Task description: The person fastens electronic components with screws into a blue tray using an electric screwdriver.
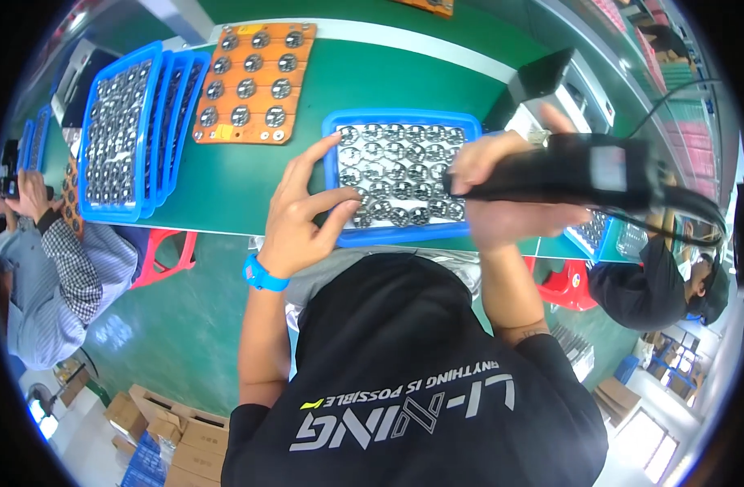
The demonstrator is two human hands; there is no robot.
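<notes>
A blue tray (331, 174) lies flat on the green table, with rows of round, shiny metallic parts (396, 150) on its white bed. At its left side is my left hand (295, 215), with a blue wristband on that arm. Its fingers are spread, with some tips over the tray's left rim and the parts beside it, and no object shows in them. My right hand (510, 219) is wrapped round a black corded handheld tool (567, 174) above the tray's right side. Motion blurs the tool, and its narrow end points left over the parts, covering some of them.
Several blue trays of similar parts (116, 134) lean together at left. Beside them lies an orange board (246, 81) with round parts in rows. A black box (542, 81) stands behind the tool. Other people sit at both sides, near red stools (165, 256).
</notes>
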